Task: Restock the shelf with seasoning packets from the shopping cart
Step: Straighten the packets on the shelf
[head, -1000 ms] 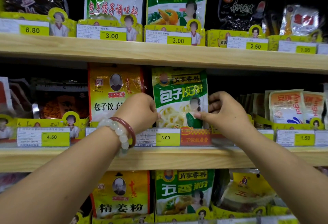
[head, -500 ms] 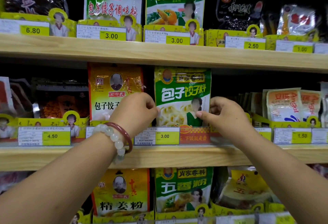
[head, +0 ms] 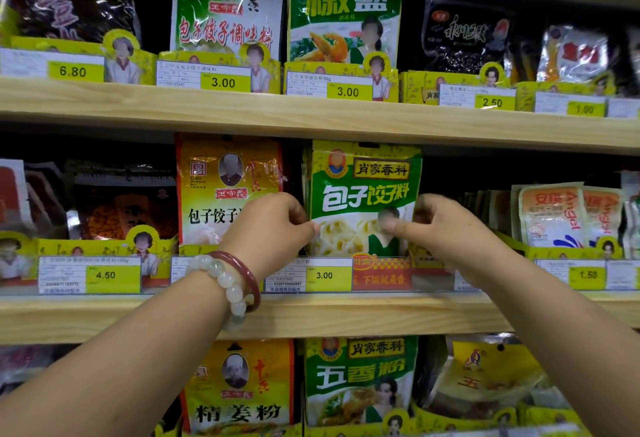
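Observation:
A green and white seasoning packet (head: 363, 194) stands upright on the middle wooden shelf (head: 311, 315), behind a 3.00 price tag. My left hand (head: 270, 229), with a bead bracelet and a red bangle on its wrist, pinches the packet's left edge. My right hand (head: 440, 225) pinches its right side, thumb on the front. More packets seem to stand behind this one; how many is hidden. The shopping cart is out of view.
A yellow packet (head: 225, 187) stands just left of the green one and small orange-white packets (head: 554, 215) to the right. The upper shelf (head: 311, 114) and lower shelf hold more seasoning bags behind yellow price holders.
The green packet has been straightened from a leftward tilt to upright and pushed slightly up. Both hands stayed at its sides, closing in a little.

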